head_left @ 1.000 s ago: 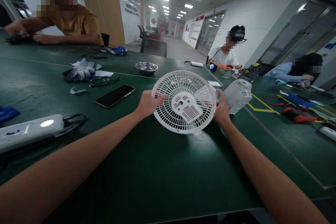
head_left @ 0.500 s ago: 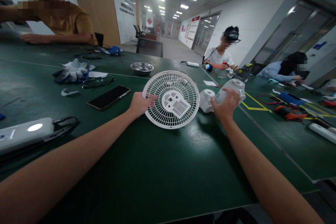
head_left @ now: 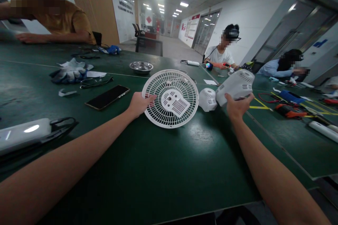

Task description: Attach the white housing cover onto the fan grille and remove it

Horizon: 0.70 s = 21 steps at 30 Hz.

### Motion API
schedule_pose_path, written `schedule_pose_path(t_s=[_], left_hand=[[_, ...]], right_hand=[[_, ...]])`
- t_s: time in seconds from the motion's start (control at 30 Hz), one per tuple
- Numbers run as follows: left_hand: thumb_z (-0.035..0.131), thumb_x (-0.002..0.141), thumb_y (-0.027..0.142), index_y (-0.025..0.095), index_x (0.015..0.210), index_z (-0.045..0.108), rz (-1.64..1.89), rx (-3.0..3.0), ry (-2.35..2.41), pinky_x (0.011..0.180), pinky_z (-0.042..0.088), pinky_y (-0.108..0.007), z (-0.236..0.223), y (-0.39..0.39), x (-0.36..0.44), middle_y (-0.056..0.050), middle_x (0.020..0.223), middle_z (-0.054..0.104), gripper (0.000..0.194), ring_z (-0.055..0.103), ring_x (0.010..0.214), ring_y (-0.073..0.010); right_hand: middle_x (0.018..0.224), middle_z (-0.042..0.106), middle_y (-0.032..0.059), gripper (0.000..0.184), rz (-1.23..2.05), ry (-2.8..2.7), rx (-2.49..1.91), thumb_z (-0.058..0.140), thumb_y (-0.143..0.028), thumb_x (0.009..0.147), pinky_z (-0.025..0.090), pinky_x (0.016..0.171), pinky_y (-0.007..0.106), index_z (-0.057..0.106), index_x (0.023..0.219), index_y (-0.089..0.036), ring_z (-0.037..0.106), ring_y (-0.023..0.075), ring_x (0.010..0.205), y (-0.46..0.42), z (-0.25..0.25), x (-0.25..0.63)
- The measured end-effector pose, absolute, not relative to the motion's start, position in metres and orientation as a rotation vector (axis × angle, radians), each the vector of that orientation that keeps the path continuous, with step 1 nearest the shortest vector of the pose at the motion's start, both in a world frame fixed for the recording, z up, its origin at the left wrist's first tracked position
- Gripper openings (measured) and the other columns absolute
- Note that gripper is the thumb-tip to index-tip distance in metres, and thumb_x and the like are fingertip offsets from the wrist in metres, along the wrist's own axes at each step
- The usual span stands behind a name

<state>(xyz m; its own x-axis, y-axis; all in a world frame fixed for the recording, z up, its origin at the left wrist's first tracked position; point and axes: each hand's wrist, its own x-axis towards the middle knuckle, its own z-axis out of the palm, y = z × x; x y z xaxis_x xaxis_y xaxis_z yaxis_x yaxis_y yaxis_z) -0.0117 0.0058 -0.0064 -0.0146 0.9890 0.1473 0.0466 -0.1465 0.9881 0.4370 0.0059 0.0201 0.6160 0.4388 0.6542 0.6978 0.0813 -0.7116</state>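
Green table (head_left: 158, 175), white device (head_left: 26, 132) at near left. Left hand (head_left: 137, 105) grasps the grille (head_left: 169, 102) by its left rim, thumb over the face; grille tilted up, contact with table unclear. Right hand (head_left: 238, 107) grasps the large housing (head_left: 235, 83), thumb on near side. Small housing (head_left: 207, 100) between grille and large housing. Phone (head_left: 107, 97) left of grille. Beyond: gloves (head_left: 71, 72), bowl (head_left: 141, 66). Farther: co-worker (head_left: 219, 55) in white.

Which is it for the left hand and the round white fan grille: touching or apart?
Touching. The head view shows the left hand gripping the rim of the fan grille, its thumb lying over the bars.
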Motion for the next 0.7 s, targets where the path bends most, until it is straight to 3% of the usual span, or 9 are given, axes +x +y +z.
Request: schedule_pose_path(t_s=[0.17,0.27,0.43,0.7], left_hand=[[0.082,0.085,0.025,0.014,0.100,0.078,1.308,1.357,1.172,0.073,0.067,-0.039,-0.004,0.003,-0.011,-0.012,0.096,0.081,0.019,0.078,0.082,-0.0244],[0.082,0.085,0.024,0.014,0.099,0.078,1.324,1.352,1.163,0.074,0.067,-0.038,-0.005,0.004,-0.011,-0.012,0.096,0.081,0.018,0.078,0.083,-0.0244],[0.082,0.085,0.025,0.014,0.099,0.078,1.315,1.364,1.172,0.074,0.067,-0.038,-0.006,0.005,-0.011,-0.011,0.097,0.081,0.018,0.079,0.083,-0.0242],[0.082,0.084,0.024,0.013,0.094,0.077,1.323,1.338,1.212,0.074,0.066,-0.036,0.000,0.002,-0.007,-0.012,0.093,0.081,0.016,0.078,0.080,-0.0231]], right_hand=[[0.135,0.065,0.0194,0.099,-0.297,-0.978,-1.331,0.084,-0.040,0.067,0.057,0.098,0.044,0.030,0.147,-0.017,0.071,0.0295,0.116,-0.002,0.047,0.408],[0.139,0.063,0.0212,0.098,-0.259,-1.034,-1.330,0.082,-0.042,0.068,0.057,0.099,0.046,0.032,0.148,-0.016,0.071,0.0311,0.117,-0.003,0.047,0.394],[0.124,0.071,0.0186,0.097,-0.079,-1.183,-1.604,0.086,-0.050,0.063,0.053,0.102,0.054,0.041,0.143,-0.017,0.071,0.0363,0.112,0.001,0.028,0.378],[0.116,0.073,0.0159,0.097,-0.193,-1.059,-1.612,0.089,-0.043,0.060,0.054,0.097,0.050,0.046,0.142,-0.015,0.072,0.0333,0.101,0.000,0.036,0.402]])
